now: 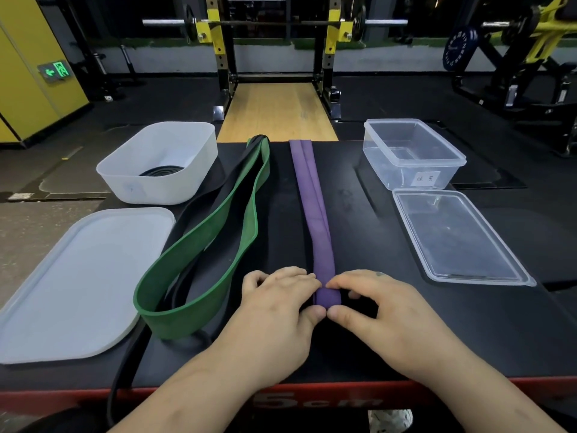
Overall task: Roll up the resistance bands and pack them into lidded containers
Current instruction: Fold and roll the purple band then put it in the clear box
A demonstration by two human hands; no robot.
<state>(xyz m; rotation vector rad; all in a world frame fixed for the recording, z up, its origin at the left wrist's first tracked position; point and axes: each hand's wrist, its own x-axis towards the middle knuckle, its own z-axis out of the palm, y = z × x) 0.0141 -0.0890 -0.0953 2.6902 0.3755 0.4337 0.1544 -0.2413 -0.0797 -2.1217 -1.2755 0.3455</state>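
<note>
A purple resistance band [309,201] lies flat and straight down the middle of the black platform [368,348]. Its near end is folded over, and my left hand [281,304] and my right hand [374,304] pinch that fold from either side with fingers and thumbs. A green band [218,232] lies in a loose loop to the left, over a black band [184,276]. A frosted white tub [125,179] at the back left holds a coiled black band [162,171]. A clear container [409,160] stands at the back right.
The white tub's lid [78,276] lies flat at the left; the clear lid [456,235] lies at the right. The black band's loop hangs over the platform's red front edge [327,398]. A squat rack [274,51] and gym machines stand beyond.
</note>
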